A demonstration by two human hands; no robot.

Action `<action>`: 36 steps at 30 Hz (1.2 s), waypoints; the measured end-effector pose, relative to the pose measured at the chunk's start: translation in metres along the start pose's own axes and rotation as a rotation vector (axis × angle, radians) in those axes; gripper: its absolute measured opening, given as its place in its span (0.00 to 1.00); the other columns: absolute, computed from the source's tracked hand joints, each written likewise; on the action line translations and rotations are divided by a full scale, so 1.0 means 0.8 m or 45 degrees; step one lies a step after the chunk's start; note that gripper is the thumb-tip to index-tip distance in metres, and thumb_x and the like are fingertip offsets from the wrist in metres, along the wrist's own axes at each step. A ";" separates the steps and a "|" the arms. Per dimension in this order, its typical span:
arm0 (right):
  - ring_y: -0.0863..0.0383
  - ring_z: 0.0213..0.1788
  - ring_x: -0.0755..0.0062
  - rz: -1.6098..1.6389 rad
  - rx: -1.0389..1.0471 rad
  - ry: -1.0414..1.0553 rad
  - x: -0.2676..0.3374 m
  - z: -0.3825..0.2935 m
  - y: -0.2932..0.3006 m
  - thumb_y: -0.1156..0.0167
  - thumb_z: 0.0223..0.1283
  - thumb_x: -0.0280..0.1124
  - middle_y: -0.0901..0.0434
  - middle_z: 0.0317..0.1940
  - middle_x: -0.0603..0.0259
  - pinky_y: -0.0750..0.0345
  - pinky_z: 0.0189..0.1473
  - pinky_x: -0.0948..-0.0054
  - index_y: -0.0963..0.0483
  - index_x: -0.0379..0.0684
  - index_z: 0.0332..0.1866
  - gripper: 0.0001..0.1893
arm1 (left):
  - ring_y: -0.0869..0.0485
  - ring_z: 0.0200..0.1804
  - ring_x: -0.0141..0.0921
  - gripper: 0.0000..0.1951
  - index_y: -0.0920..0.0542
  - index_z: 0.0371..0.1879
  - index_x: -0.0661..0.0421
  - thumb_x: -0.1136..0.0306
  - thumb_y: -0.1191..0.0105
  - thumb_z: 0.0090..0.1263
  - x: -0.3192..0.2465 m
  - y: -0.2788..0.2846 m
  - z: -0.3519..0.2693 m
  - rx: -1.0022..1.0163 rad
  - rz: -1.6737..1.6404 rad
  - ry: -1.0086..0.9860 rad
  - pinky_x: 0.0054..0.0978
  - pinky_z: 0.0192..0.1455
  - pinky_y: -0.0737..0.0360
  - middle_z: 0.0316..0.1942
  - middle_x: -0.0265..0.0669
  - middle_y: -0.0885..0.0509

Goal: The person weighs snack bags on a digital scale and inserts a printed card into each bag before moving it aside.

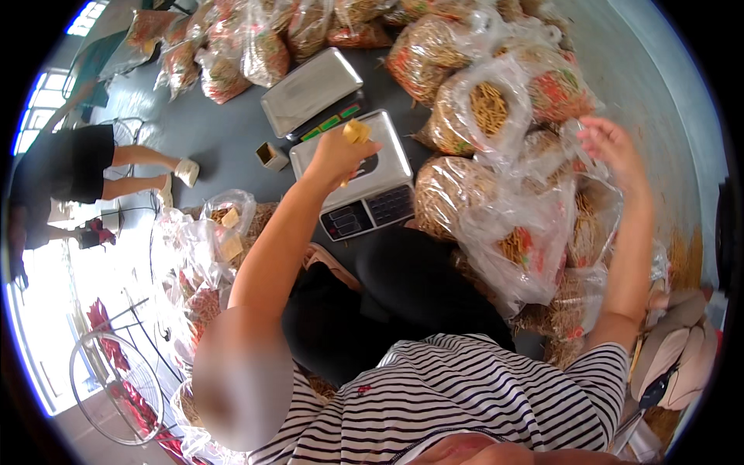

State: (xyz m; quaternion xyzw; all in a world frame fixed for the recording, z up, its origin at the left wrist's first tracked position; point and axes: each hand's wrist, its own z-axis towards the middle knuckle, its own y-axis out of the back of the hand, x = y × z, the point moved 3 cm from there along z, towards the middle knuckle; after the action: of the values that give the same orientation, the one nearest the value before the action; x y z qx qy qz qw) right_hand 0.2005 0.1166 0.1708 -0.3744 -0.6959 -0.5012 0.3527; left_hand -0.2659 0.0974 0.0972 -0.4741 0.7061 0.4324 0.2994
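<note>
My left hand (340, 156) is closed around a small yellow bundle (356, 132), whose exact kind is unclear. It is above the steel platform of a digital weighing scale (392, 139), where a dark rounded patch shows beside my fingers. A second scale (314, 87) stands just beyond, its green display lit. To the left of the near scale is a small square open container (271, 157). My right hand (607, 142) hovers at the edge of a clear plastic bag (598, 192), fingers loosely bent and apparently holding nothing. Beside it, an open bag (488, 110) shows short yellow-brown sticks.
Stuffed plastic bags (261, 52) line the far side, and more (197, 279) lie at my left. A person in black shorts (70, 163) stands at the left. A wire fan guard (116, 389) and cables are at lower left, a beige bag-like item (674, 354) at lower right.
</note>
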 end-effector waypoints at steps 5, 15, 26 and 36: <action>0.22 0.41 0.81 0.148 -0.075 -0.323 -0.147 -0.005 -0.015 0.48 0.66 0.38 0.19 0.43 0.65 0.26 0.44 0.79 0.27 0.43 0.55 0.16 | 0.39 0.10 0.21 0.19 0.29 0.18 0.55 0.60 0.31 0.53 -0.014 -0.128 0.103 -0.131 -0.154 0.028 0.22 0.11 0.45 0.11 0.25 0.37; 0.24 0.54 0.56 -0.101 -0.750 -0.014 -0.145 0.161 -0.075 0.30 0.45 0.51 0.28 0.55 0.43 0.27 0.54 0.63 0.41 0.35 0.64 0.45 | 0.16 0.39 0.40 0.35 0.20 0.31 0.68 0.40 0.32 0.43 -0.051 -0.253 0.182 -0.717 0.691 -0.014 0.34 0.44 0.21 0.31 0.49 0.17; 0.23 0.48 0.48 1.106 -0.645 -0.634 -0.325 0.298 -0.170 0.43 0.53 0.32 0.25 0.50 0.47 0.24 0.42 0.47 0.28 0.35 0.46 0.17 | 0.40 0.14 0.21 0.04 0.29 0.25 0.56 0.76 0.52 0.62 0.080 -0.188 0.260 -0.295 -1.360 0.747 0.18 0.14 0.41 0.20 0.32 0.32; 0.26 0.39 0.59 1.307 -0.362 -0.357 -0.048 0.267 -0.158 0.48 0.46 0.27 0.26 0.34 0.58 0.26 0.49 0.56 0.29 0.37 0.35 0.09 | 0.33 0.18 0.24 0.06 0.27 0.36 0.50 0.63 0.49 0.68 -0.051 -0.125 0.235 -0.010 -1.536 0.265 0.17 0.14 0.40 0.31 0.32 0.22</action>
State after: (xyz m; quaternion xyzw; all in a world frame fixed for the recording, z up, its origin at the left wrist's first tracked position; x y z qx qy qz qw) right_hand 0.0832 0.2877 0.0299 -0.7729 -0.3896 -0.2990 0.4019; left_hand -0.1559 0.2645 0.0145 -0.8312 0.3372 0.1407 0.4192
